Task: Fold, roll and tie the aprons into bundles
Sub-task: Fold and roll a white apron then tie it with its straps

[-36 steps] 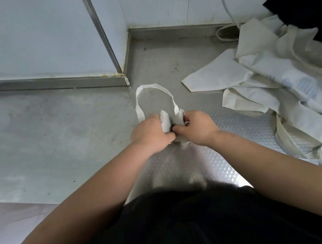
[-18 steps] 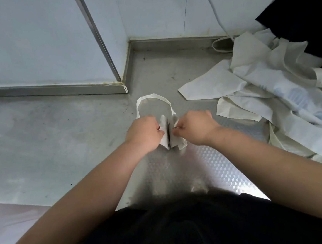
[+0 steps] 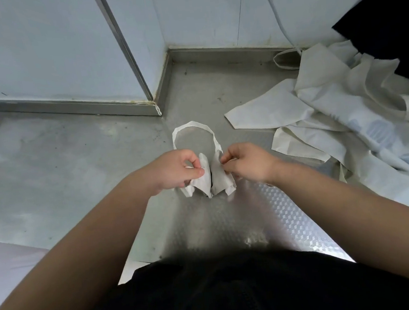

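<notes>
- While the rolled apron bundle (image 3: 210, 181) sits on the steel tabletop (image 3: 53, 171) at centre, both hands are on it, one per side.
- left hand (image 3: 173, 170): fingers (image 3: 196, 172) curled, thumb and forefinger pinching the bundle's left fold.
- right hand (image 3: 248, 163): fingers (image 3: 224, 158) curled, tips pinching the right fold near its upper edge. Can't tell whether a tie end is in that pinch.
- Bundle shows as two white lobes with a dark gap between them, lower corners down on the tabletop.
- strap loop (image 3: 192, 127) arcs from the top of the bundle away from the person.
- Bundle sits where smooth steel meets the embossed patch (image 3: 284, 212).
- loose apron pile (image 3: 337, 120) lies to the right, apart from the bundle. It is crumpled overlapping sheets, one with a faint blue print.
- Behind: pale wall panels (image 3: 43, 45), a metal trim strip (image 3: 121, 46), and a white cable (image 3: 276, 14) dropping to the back edge.
- dark cloth (image 3: 388, 18) sits top right, above the pile.
- Person's black top (image 3: 234, 292) fills the bottom edge.
</notes>
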`<state>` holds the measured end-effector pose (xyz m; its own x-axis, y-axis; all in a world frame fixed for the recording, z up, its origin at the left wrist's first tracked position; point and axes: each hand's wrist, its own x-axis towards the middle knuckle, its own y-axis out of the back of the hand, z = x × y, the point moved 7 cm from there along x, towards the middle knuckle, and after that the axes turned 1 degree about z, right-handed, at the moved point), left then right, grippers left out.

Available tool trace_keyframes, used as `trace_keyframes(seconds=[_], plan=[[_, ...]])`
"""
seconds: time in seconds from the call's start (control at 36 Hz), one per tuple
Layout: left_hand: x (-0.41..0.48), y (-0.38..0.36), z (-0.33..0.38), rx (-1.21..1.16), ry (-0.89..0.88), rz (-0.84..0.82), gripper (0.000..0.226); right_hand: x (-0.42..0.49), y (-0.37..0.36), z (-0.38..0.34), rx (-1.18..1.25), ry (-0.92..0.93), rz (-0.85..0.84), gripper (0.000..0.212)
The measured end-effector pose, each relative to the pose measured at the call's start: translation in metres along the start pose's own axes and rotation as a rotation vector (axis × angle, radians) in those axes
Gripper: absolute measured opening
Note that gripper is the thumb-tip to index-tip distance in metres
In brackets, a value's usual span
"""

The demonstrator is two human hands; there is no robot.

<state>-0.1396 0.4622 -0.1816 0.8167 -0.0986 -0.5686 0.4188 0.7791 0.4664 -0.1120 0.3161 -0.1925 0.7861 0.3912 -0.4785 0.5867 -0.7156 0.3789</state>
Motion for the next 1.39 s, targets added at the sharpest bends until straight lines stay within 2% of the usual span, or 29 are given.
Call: trace_keyframes(seconds=[0.25, 0.36, 0.5, 0.56, 0.61, 0.69, 0.78, 0.83, 0.92, 1.0, 1.11, 1.22, 1.39], plan=[[0.002, -0.003, -0.006, -0.084, 0.011, 0.010, 0.010, 0.002, -0.005, 0.001, 0.139, 0.007, -0.040, 0.027], [-0.001, -0.005, -0.011, -0.262, 0.027, -0.052, 0.012, 0.004, -0.009, -0.001, 0.227, -0.057, -0.092, 0.024], [0.001, -0.003, -0.022, -0.600, 0.141, -0.168, 0.019, 0.004, -0.014, 0.005, 0.565, -0.272, -0.245, 0.029], [0.001, -0.001, -0.026, -0.707, 0.157, -0.216, 0.025, 0.004, -0.014, 0.008, 0.586, -0.275, -0.285, 0.038], [0.000, 0.001, -0.031, -0.704, 0.144, -0.271, 0.028, 0.005, -0.017, 0.009, 0.558, -0.238, -0.302, 0.041], [0.002, 0.003, -0.035, -0.571, 0.118, -0.261, 0.022, 0.007, -0.021, 0.008, 0.510, -0.201, -0.231, 0.027], [0.009, 0.009, -0.034, -0.440, 0.061, -0.110, 0.015, 0.009, -0.025, -0.004, 0.387, -0.107, -0.136, 0.016], [0.011, 0.013, -0.031, -0.410, 0.007, -0.030, 0.011, 0.008, -0.027, -0.010, 0.320, -0.067, -0.067, 0.027], [0.013, 0.016, -0.030, -0.371, -0.111, 0.003, 0.013, 0.008, -0.029, -0.013, 0.205, -0.053, 0.059, 0.037], [0.013, 0.017, -0.028, -0.289, -0.233, 0.052, 0.019, 0.007, -0.031, -0.015, 0.150, -0.059, 0.137, 0.040], [0.008, 0.026, -0.022, -0.245, -0.385, 0.243, 0.021, 0.001, -0.028, -0.030, 0.007, 0.033, 0.219, 0.039], [0.009, 0.030, -0.029, -0.377, -0.355, 0.274, 0.033, 0.001, -0.033, -0.031, 0.151, 0.067, 0.245, 0.017], [0.010, 0.021, -0.033, -0.466, -0.327, 0.175, 0.026, 0.003, -0.037, -0.026, 0.395, 0.015, 0.330, 0.012]])
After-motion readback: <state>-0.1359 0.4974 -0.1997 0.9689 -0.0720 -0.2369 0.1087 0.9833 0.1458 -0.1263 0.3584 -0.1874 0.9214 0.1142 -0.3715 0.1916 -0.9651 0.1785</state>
